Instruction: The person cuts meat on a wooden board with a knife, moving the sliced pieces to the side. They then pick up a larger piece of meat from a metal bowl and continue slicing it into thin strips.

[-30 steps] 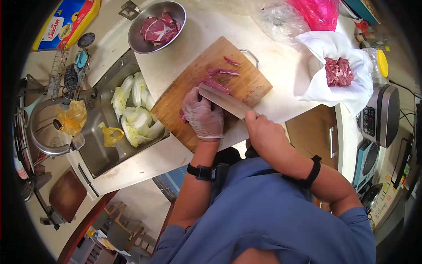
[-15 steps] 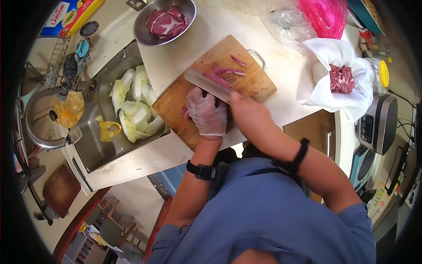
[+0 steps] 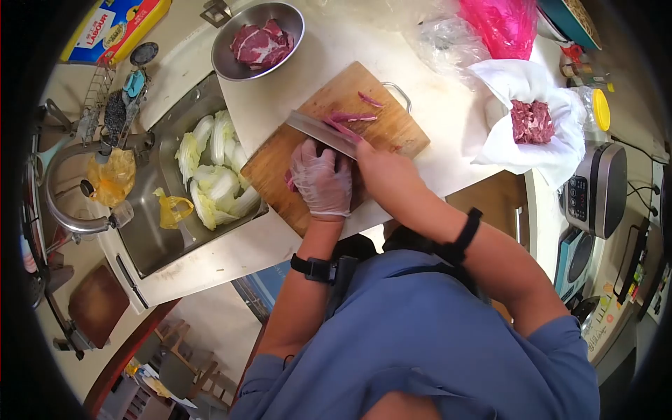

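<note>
A pale kitchen counter (image 3: 448, 119) beside a steel sink (image 3: 157, 241) carries a wooden cutting board (image 3: 329, 150). The gloved left hand (image 3: 322, 182) presses curled fingers down on a piece of raw meat (image 3: 290, 183) at the board's middle. The bare right hand (image 3: 381, 171) is wrapped tight around the handle of a cleaver (image 3: 322, 133), its blade lying across the board just beside cut meat strips (image 3: 353, 117). Cabbage leaves (image 3: 213, 175) fill the sink; a metal bowl of meat (image 3: 259, 42) sits beyond the board.
</note>
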